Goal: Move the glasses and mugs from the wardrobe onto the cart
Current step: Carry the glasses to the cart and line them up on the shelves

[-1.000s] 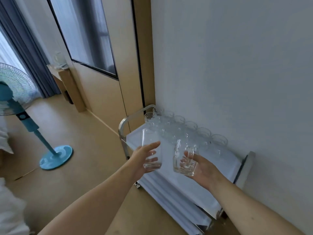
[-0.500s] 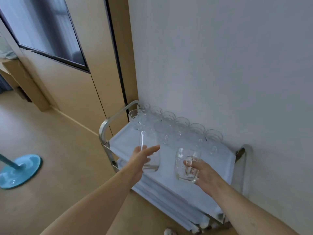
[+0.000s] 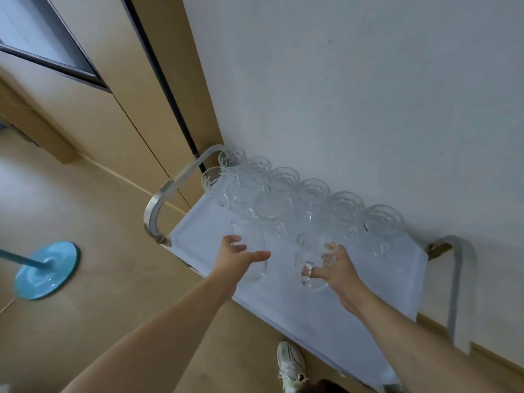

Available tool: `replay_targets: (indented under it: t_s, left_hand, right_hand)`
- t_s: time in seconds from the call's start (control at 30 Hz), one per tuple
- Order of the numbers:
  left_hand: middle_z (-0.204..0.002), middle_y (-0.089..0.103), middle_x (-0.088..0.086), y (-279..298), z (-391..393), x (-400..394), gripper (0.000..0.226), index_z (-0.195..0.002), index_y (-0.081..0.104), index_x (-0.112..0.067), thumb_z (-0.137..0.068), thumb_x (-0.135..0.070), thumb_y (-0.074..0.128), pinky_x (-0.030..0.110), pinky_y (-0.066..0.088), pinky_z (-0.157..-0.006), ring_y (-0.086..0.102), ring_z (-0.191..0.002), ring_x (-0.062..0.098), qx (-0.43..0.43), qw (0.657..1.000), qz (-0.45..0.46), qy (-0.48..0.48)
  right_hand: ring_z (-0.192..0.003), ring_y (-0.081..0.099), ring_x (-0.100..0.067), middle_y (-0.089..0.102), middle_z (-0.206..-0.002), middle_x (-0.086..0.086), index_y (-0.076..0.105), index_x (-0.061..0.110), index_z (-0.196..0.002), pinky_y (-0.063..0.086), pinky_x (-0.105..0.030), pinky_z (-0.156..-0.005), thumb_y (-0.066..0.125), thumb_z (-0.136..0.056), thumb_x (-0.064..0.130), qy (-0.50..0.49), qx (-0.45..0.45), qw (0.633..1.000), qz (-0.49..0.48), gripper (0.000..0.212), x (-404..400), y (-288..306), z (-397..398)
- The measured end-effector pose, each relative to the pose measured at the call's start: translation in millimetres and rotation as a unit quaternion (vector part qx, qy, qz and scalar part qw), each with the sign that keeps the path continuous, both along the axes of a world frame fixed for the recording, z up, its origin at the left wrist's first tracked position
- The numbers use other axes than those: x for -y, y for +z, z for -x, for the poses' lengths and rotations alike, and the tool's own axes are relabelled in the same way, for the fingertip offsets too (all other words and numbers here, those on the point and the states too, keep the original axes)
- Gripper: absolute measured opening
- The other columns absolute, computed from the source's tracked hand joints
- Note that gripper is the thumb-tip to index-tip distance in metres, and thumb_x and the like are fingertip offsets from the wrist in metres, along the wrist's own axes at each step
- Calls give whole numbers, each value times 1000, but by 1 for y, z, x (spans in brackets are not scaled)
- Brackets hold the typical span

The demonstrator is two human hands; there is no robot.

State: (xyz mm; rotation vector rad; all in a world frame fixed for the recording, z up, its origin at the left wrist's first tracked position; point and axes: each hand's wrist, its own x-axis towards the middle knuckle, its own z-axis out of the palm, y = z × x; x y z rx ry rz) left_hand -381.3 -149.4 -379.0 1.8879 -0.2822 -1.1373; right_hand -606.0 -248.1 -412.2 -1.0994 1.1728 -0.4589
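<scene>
Both hands had dropped nearer the cart (image 3: 312,316) top. The left hand (image 3: 235,259) clasped a tall glass (image 3: 251,251); the right hand (image 3: 337,268) gripped a mug (image 3: 307,259). Set down carelessly, either could knock the crowded glassware (image 3: 286,199) behind.

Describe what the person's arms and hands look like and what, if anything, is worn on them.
Both forearms are bare as far as the picture shows: no sleeves in view. The left hand and the right hand wear no gloves. No watch, bracelet or ring shows on either, though motion blur hides fine detail. No markings are visible.
</scene>
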Motion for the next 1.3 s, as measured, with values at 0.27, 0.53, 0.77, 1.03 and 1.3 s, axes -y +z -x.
replay_targets:
  t_s: [0.27, 0.53, 0.77, 1.03, 1.3]
  left_hand:
    - [-122, 57, -11, -33, -3, 31, 76, -103, 47, -39, -52, -21, 101, 34, 48, -86, 57, -113, 16, 56, 998, -34, 2]
    - [-115, 56, -17, -49, -3, 44, 85, -116, 48, -41, -53, -21, 100, 28, 45, -80, 56, -113, 12, 92, 995, -38, -5]
    - [-126, 57, -16, -59, -11, 48, 91, -127, 46, -41, -56, -22, 100, 24, 44, -84, 56, -116, 14, 141, 984, -35, -99]
    - [-132, 58, -13, -67, -26, 51, 97, -136, 45, -31, -56, -24, 99, 29, 46, -98, 53, -120, 12, 194, 958, 11, -211]
    - [-122, 59, -17, -71, -45, 55, 100, -135, 45, -33, -51, -22, 99, 19, 42, -84, 58, -111, 10, 213, 933, 18, -291]
  right_hand:
    - [-124, 52, -12, 52, -137, 9, 41, 29, -145, 43, -30, -103, 101, -51, 21, 26, -70, 996, 57, 111, 33, -30, -9]
    - [-129, 52, -16, 53, -138, 7, 43, 27, -145, 46, -39, -108, 102, -48, 16, 48, -77, 993, 75, 114, 38, -37, -17]
    - [-112, 58, -1, 61, -119, 22, 47, 51, -123, 49, -23, -92, 99, -49, 12, 40, -126, 987, 86, 99, 36, -38, -30]
    - [-121, 58, -20, 60, -130, -1, 49, 22, -143, 46, -29, -101, 78, -67, -5, 13, -237, 963, 124, 86, 38, -23, -31]
    - [-117, 49, -39, 62, -121, -14, 63, 9, -126, 35, -31, -98, 68, -80, 10, 8, -365, 838, 406, 47, 90, 22, -74]
